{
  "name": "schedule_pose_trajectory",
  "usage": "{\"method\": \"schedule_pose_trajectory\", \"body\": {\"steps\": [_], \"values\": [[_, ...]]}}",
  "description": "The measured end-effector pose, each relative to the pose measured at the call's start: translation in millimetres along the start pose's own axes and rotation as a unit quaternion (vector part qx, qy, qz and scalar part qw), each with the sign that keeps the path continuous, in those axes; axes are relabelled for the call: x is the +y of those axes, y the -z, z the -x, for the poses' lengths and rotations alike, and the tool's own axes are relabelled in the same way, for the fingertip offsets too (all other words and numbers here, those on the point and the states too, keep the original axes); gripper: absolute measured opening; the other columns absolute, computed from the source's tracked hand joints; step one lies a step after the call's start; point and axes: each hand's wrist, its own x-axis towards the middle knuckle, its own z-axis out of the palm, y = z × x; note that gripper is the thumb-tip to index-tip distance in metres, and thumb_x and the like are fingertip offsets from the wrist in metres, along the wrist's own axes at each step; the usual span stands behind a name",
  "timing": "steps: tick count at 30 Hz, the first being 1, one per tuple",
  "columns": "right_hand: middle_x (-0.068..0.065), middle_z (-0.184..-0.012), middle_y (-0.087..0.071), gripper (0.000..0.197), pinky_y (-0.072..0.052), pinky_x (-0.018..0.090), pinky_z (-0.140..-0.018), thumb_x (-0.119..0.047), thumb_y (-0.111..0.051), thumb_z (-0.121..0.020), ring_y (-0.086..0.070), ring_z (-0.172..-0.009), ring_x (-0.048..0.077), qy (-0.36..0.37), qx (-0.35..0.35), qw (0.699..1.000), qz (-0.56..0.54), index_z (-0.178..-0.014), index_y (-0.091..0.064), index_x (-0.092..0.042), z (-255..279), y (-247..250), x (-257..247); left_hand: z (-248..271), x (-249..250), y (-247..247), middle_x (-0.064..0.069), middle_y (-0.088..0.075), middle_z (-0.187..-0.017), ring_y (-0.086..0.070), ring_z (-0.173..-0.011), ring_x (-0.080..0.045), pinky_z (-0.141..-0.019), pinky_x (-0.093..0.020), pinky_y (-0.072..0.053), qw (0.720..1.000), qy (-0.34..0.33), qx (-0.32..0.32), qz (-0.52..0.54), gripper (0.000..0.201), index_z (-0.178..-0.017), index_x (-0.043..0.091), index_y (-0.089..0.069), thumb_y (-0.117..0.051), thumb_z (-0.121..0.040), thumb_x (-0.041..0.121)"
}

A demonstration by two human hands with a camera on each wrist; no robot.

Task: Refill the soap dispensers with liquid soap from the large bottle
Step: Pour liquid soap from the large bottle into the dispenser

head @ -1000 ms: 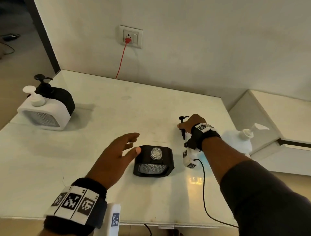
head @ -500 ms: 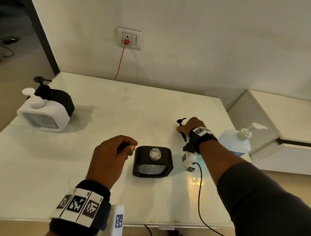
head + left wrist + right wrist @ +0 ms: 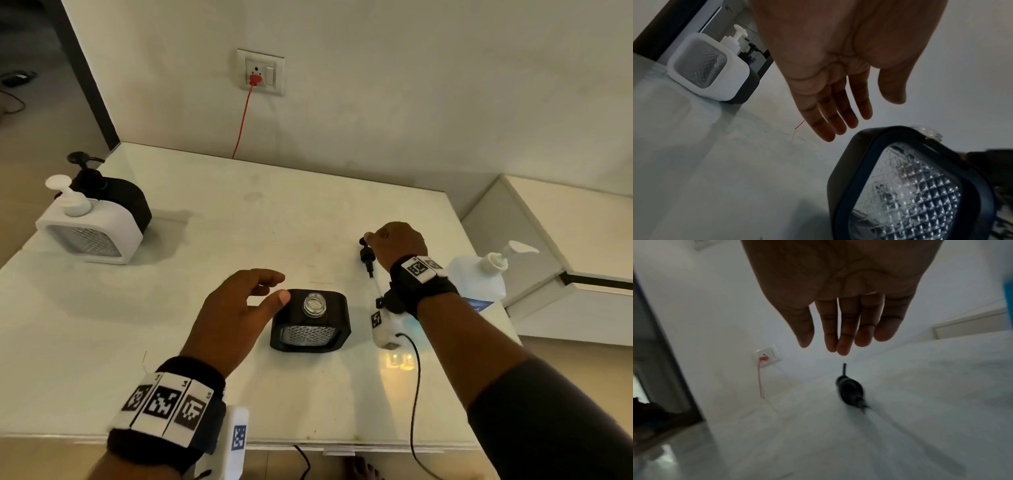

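A black square soap dispenser (image 3: 310, 329) stands near the table's front edge, its clear neck (image 3: 314, 303) uncapped. My left hand (image 3: 279, 286) hovers just left of it, fingers spread and holding nothing; the left wrist view shows the bare palm (image 3: 865, 112) above the dispenser (image 3: 900, 186). The dispenser's black pump (image 3: 367, 256) lies on the table to its right. My right hand (image 3: 376, 238) is over the pump's head; in the right wrist view the fingers (image 3: 842, 347) are straight and clear of the pump (image 3: 851, 392). The large white soap bottle (image 3: 479, 277) stands at the table's right edge.
A white dispenser (image 3: 89, 233) and a second black dispenser (image 3: 126, 202), both with pumps fitted, stand at the table's far left. A red cable (image 3: 243, 120) runs from the wall socket down behind the table. A white cabinet (image 3: 565, 240) adjoins on the right.
My left hand curled its fingers, then spread them again beside the black dispenser. My right hand set the pump down and opened above it.
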Motion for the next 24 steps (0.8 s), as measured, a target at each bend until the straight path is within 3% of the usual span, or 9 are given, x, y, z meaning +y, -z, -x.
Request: {"method": "schedule_pose_trajectory", "body": {"steps": [2, 4, 5, 7, 9, 12, 15, 20, 24], "values": [[0.000, -0.090, -0.069, 0.019, -0.046, 0.029, -0.081, -0.033, -0.061, -0.094, -0.062, -0.089, 0.020, 0.066, 0.023, 0.994, -0.082, -0.089, -0.070, -0.016, 31.2, 8.5, -6.0, 0.4, -1.2, -0.3, 0.018, -0.064, -0.112, -0.060, -0.100, 0.007, -0.078, -0.006, -0.043, 1.000, 0.005, 0.005, -0.014, 0.015, -0.112, 0.035, -0.067, -0.064, -0.100, 0.028], [-0.004, -0.098, -0.072, 0.014, -0.049, 0.026, -0.086, -0.024, -0.063, -0.093, -0.064, -0.091, 0.014, 0.118, 0.016, 0.980, -0.157, -0.099, -0.075, -0.019, 68.1, 13.8, -8.7, 0.5, -3.4, -0.7, 0.012, -0.065, -0.107, -0.062, -0.096, -0.003, -0.086, -0.024, -0.053, 1.000, 0.015, 0.021, -0.013, 0.013, -0.105, 0.032, -0.067, -0.059, -0.103, 0.023], [-0.007, -0.099, -0.072, 0.013, -0.048, 0.021, -0.085, -0.020, -0.065, -0.092, -0.064, -0.091, 0.010, 0.136, 0.005, 0.974, -0.179, -0.101, -0.075, -0.021, 84.7, 14.8, -8.0, 0.4, -4.9, -0.8, 0.009, -0.066, -0.103, -0.064, -0.092, -0.008, -0.087, -0.035, -0.055, 0.999, 0.024, 0.029, -0.008, 0.017, -0.101, 0.031, -0.068, -0.056, -0.104, 0.018], [-0.015, -0.104, -0.070, 0.022, -0.046, 0.014, -0.083, -0.014, -0.068, -0.089, -0.062, -0.094, 0.001, 0.165, -0.030, 0.966, -0.199, -0.106, -0.073, -0.027, 111.1, 14.3, -2.9, 2.7, -5.8, -0.5, 0.004, -0.067, -0.095, -0.064, -0.084, -0.013, -0.085, -0.042, -0.056, 0.998, 0.046, 0.034, 0.006, 0.029, -0.095, 0.029, -0.067, -0.051, -0.104, 0.007], [-0.021, -0.116, -0.064, 0.044, -0.047, 0.014, -0.085, -0.006, -0.069, -0.085, -0.058, -0.107, -0.003, 0.182, -0.097, 0.956, -0.207, -0.121, -0.067, -0.032, 129.4, 13.2, 4.1, 5.2, -4.3, -0.7, 0.000, -0.067, -0.093, -0.064, -0.081, -0.014, -0.083, -0.040, -0.056, 0.998, 0.054, 0.031, 0.004, 0.037, -0.096, 0.028, -0.067, -0.046, -0.102, -0.002], [-0.016, -0.136, -0.055, 0.067, -0.044, 0.014, -0.093, -0.006, -0.070, -0.081, -0.050, -0.122, -0.001, 0.205, -0.170, 0.949, -0.168, -0.141, -0.050, -0.030, 146.9, 8.3, 9.6, 8.8, 2.2, -3.2, 0.001, -0.067, -0.101, -0.065, -0.088, -0.015, -0.085, -0.038, -0.056, 0.998, 0.060, 0.005, -0.011, 0.043, -0.104, 0.027, -0.065, -0.043, -0.097, -0.009], [-0.010, -0.139, -0.053, 0.072, -0.044, 0.020, -0.098, -0.016, -0.075, -0.081, -0.053, -0.115, 0.002, 0.197, -0.151, 0.960, -0.127, -0.144, -0.044, -0.030, 156.3, 2.0, 8.9, 11.7, 6.7, -6.8, 0.006, -0.066, -0.107, -0.066, -0.097, -0.018, -0.088, -0.037, -0.055, 0.998, 0.061, -0.017, -0.021, 0.044, -0.111, 0.029, -0.062, -0.049, -0.093, -0.009], [-0.012, -0.124, -0.060, 0.064, -0.049, 0.020, -0.091, -0.033, -0.080, -0.077, -0.055, -0.099, 0.002, 0.156, -0.088, 0.978, -0.111, -0.135, -0.053, -0.030, 175.4, -3.9, 5.8, 16.4, 13.5, -8.8, 0.005, -0.065, -0.119, -0.065, -0.109, -0.015, -0.078, -0.013, -0.046, 0.998, 0.049, -0.050, 0.000, 0.049, -0.131, 0.025, -0.057, -0.063, -0.093, -0.006], [-0.014, -0.124, -0.058, 0.067, -0.052, 0.029, -0.093, -0.045, -0.080, -0.075, -0.056, -0.102, 0.004, 0.140, -0.084, 0.979, -0.125, -0.134, -0.052, -0.032, 199.0, -8.6, -0.3, 17.5, 14.5, -10.7, 0.002, -0.060, -0.132, -0.057, -0.121, -0.014, -0.101, -0.031, -0.049, 0.996, 0.044, -0.078, 0.005, 0.067, -0.140, 0.031, -0.049, -0.070, -0.088, -0.006]]}}
